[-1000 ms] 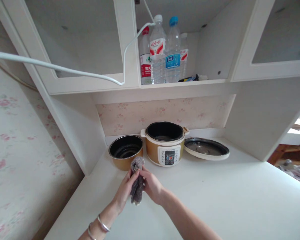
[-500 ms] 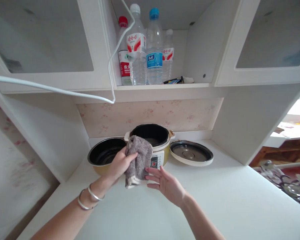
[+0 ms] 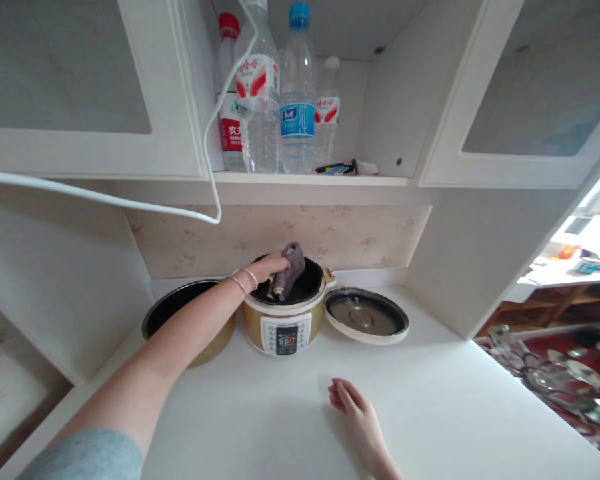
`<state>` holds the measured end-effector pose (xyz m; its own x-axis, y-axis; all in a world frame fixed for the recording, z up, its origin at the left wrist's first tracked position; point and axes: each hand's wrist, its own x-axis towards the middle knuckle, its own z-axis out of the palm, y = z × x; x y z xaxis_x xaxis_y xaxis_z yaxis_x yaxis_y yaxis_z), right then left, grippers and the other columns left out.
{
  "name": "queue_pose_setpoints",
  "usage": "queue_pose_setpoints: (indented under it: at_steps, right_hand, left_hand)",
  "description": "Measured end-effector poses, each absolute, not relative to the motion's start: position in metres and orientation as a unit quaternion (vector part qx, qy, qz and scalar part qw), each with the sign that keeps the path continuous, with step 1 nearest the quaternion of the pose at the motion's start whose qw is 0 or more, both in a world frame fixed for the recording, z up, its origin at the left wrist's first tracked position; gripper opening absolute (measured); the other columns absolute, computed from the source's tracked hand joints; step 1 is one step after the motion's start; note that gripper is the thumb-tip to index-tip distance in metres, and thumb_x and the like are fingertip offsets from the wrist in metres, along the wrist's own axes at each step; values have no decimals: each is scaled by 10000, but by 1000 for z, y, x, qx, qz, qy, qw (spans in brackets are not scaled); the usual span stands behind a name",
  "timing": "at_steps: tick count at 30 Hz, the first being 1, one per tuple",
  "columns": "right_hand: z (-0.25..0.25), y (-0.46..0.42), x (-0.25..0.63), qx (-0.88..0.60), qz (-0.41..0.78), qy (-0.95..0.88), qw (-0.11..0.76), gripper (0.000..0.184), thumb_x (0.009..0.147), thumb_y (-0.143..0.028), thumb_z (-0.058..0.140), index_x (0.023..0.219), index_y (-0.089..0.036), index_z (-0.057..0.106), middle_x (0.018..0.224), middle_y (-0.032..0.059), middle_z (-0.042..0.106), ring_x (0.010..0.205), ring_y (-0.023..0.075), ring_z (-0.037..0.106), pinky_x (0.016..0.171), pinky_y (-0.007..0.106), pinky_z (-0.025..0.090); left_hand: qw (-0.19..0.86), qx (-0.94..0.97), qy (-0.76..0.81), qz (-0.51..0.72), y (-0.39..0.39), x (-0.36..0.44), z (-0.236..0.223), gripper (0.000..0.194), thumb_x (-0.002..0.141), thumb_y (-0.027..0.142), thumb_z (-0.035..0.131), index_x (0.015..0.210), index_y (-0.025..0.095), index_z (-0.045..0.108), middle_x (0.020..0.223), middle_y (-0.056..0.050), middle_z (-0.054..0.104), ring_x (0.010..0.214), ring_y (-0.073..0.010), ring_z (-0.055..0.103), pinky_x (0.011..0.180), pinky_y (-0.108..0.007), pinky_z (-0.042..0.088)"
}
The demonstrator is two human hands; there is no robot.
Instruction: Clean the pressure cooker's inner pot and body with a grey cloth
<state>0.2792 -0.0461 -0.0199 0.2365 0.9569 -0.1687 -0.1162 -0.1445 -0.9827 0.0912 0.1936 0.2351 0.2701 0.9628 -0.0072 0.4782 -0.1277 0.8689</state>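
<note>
My left hand (image 3: 271, 267) grips a folded grey-brown cloth (image 3: 291, 272) at the mouth of the gold and white rice cooker (image 3: 286, 330). The lower end of the cloth dips into the cooker's dark inside. My right hand (image 3: 353, 407) hangs over the white counter in front, its fingers curled together and nothing seen in them. Left of the cooker stands a black-lined inner pot (image 3: 215, 347), partly covered by my left forearm. To the right lies the round lid (image 3: 365, 317), its inner side up.
Several plastic bottles (image 3: 297, 120) stand on the open cupboard shelf above. A white cable (image 3: 145, 208) hangs down in front of the cupboard at left. Beyond the counter's right edge (image 3: 525, 383), a lower area holds blurred shiny things.
My left hand has carried the cloth from in front of the cooker up into its opening. My right hand has left the cloth, moved down toward me, and curled its fingers. The view has shifted slightly.
</note>
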Motion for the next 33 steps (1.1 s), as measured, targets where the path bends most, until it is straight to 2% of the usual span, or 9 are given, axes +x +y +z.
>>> queue_pose_setpoints:
  at_steps: [2, 6, 9, 13, 18, 21, 26, 30, 33]
  right_hand:
    - [-22, -48, 273, -592, 455, -418, 518, 525, 781, -629, 549, 992, -169, 688, 964, 99, 694, 895, 226, 647, 828, 294, 501]
    - [-21, -51, 265, -610, 372, -525, 463, 440, 871, -548, 460, 983, -189, 689, 969, 96, 691, 880, 213, 641, 765, 268, 496]
    - [-21, -49, 265, -621, 337, -551, 444, 413, 896, -506, 430, 977, -193, 686, 963, 92, 694, 860, 206, 642, 751, 262, 488]
    - [-21, -45, 266, -630, 320, -562, 430, 403, 900, -492, 422, 951, -197, 692, 931, 87, 700, 829, 203, 645, 739, 254, 479]
    - [-18, -42, 265, -641, 313, -554, 429, 408, 898, -492, 416, 937, -193, 692, 879, 82, 697, 788, 197, 635, 715, 247, 469]
    - [-15, -40, 264, -651, 321, -539, 428, 426, 904, -497, 390, 914, -192, 685, 810, 70, 685, 741, 189, 627, 675, 241, 463]
    - [-9, -40, 262, -663, 320, -527, 425, 426, 906, -496, 378, 884, -196, 680, 786, 56, 678, 707, 177, 614, 655, 231, 451]
    - [-8, -43, 262, -661, 319, -528, 427, 432, 906, -496, 375, 894, -192, 682, 804, 62, 682, 728, 178, 616, 660, 226, 451]
    - [-7, -47, 261, -657, 308, -540, 427, 418, 905, -488, 393, 897, -192, 688, 823, 69, 687, 747, 181, 618, 680, 230, 452]
  left_hand:
    - [460, 712, 483, 218, 193, 107, 225, 268, 591, 61, 569, 826, 149, 664, 693, -34, 690, 588, -203, 642, 504, -263, 474]
    - [499, 779, 377, 38, 194, 115, 217, 382, 541, 54, 561, 876, 189, 686, 746, -3, 700, 559, -172, 628, 463, -232, 455]
    - [366, 852, 367, -74, 204, 98, 220, 449, 517, 36, 574, 900, 219, 718, 737, 7, 709, 547, -162, 613, 464, -220, 433]
    - [103, 914, 334, -208, 222, 72, 217, 291, 545, 43, 621, 737, 229, 739, 631, -2, 690, 613, -171, 617, 593, -241, 458]
    - [-35, 937, 316, -145, 242, 73, 197, 224, 608, -19, 580, 523, 173, 658, 660, -105, 682, 905, -265, 619, 898, -395, 405]
    - [-63, 955, 267, -114, 255, 87, 191, 299, 615, -50, 552, 465, 204, 605, 711, -89, 693, 1014, -229, 582, 980, -359, 357]
    - [-77, 964, 240, -84, 268, 97, 194, 297, 637, -50, 538, 539, 209, 645, 787, -80, 708, 1042, -196, 572, 1003, -320, 346]
    - [-68, 952, 289, -72, 267, 83, 197, 215, 644, -26, 569, 551, 144, 662, 783, -147, 705, 994, -249, 594, 990, -371, 337]
    - [-37, 934, 349, -63, 262, 68, 201, 99, 567, 29, 672, 539, 123, 660, 692, -152, 686, 892, -293, 615, 897, -421, 391]
